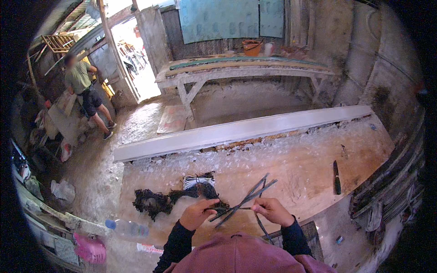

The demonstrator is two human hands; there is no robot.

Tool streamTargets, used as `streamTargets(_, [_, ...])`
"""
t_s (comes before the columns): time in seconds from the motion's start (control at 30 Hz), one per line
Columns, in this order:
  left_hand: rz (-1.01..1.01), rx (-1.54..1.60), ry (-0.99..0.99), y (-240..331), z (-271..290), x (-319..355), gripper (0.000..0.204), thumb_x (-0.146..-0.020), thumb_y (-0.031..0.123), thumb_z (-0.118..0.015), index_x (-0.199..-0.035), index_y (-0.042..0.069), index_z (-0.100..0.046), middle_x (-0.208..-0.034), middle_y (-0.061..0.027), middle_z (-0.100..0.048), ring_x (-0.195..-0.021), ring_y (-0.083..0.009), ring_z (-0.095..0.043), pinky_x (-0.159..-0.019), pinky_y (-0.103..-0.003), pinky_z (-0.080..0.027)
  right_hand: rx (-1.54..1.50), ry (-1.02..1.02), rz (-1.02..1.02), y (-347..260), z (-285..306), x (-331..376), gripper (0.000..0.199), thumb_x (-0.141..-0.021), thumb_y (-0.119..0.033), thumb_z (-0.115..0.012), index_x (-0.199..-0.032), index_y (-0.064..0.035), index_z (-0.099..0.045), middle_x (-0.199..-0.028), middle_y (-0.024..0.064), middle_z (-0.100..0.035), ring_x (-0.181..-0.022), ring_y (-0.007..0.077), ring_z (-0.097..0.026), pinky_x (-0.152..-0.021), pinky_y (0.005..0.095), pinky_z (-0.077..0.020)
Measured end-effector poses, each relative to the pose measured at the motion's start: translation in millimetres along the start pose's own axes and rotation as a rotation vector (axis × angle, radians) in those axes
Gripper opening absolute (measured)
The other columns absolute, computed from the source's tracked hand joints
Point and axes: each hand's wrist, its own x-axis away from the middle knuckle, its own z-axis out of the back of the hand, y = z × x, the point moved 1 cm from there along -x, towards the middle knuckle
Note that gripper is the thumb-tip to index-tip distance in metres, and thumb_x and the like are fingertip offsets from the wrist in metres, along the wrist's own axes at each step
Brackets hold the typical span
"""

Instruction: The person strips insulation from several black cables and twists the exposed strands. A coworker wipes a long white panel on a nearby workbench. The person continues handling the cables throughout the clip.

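Observation:
Several thin dark strips (248, 199) cross one another near the front edge of the wooden table (291, 168). My left hand (198, 214) is closed in a pinch on a dark strip at the left of the crossing. To its right, my right hand (273, 212) pinches a dark strip between thumb and finger, the palm facing down. Beyond my left hand lie a tangled black bundle (152, 202) and a bunch of white cords (196, 181), partly covered by more black strands. A dark-handled knife (336, 178) rests on the table to the right.
A long white beam (241, 135) runs along the table's far edge. A clear plastic bottle (129, 229) is by the near left corner. Behind stands a workbench (218, 75) with an orange bucket (251, 48). Another person (83, 82) stands at the far left, near a bright doorway.

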Motion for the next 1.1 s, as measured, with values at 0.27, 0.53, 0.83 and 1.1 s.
streamTargets(0.27, [0.132,0.261,0.096,-7.3,15.1,14.7,0.015,-0.081,0.002,-0.054,-0.096,0.003,-0.057,-0.085,-0.0065,-0.061,-0.072,-0.0117,-0.057,-0.065,-0.023,-0.045,-0.691,0.059,-0.165,10.4,24.2,19.9,0.026,-0.087,-0.032,-0.05,-0.073,-0.0096,-0.049,-0.062,-0.0036,-0.044,-0.057,0.0062,-0.04,-0.057,0.021,-0.034])
streamTargets(0.53, [0.248,0.266,0.067,-18.5,4.2,25.5,0.015,-0.082,0.001,-0.05,-0.092,0.0,-0.061,-0.076,-0.0058,-0.062,-0.072,-0.0114,-0.059,-0.068,-0.023,-0.045,-1.234,0.188,0.129,8.2,33.6,22.8,0.016,-0.082,-0.024,-0.057,-0.082,-0.0091,-0.051,-0.063,-0.0026,-0.05,-0.056,0.0091,-0.043,-0.06,0.0247,-0.0375])
streamTargets(0.83, [0.282,0.201,-0.022,-27.5,-29.2,30.8,0.02,-0.084,0.007,-0.051,-0.1,0.0,-0.06,-0.08,-0.0061,-0.063,-0.068,-0.0117,-0.058,-0.063,-0.023,-0.047,-1.168,0.386,0.104,5.1,13.0,11.1,0.014,-0.082,-0.015,-0.057,-0.095,-0.0079,-0.054,-0.077,0.0018,-0.058,-0.068,0.0122,-0.055,-0.067,0.0268,-0.0437])
streamTargets(1.1, [0.703,1.321,0.235,6.7,-54.3,4.8,0.017,-0.084,0.011,-0.055,-0.096,0.0,-0.054,-0.084,-0.0084,-0.061,-0.075,-0.0167,-0.059,-0.067,-0.028,-0.049,-1.135,0.06,-0.22,-3.9,-60.5,-9.3,0.005,-0.082,-0.01,-0.056,-0.085,-0.0083,-0.053,-0.08,0.0019,-0.057,-0.081,0.0134,-0.055,-0.077,0.0263,-0.0425])
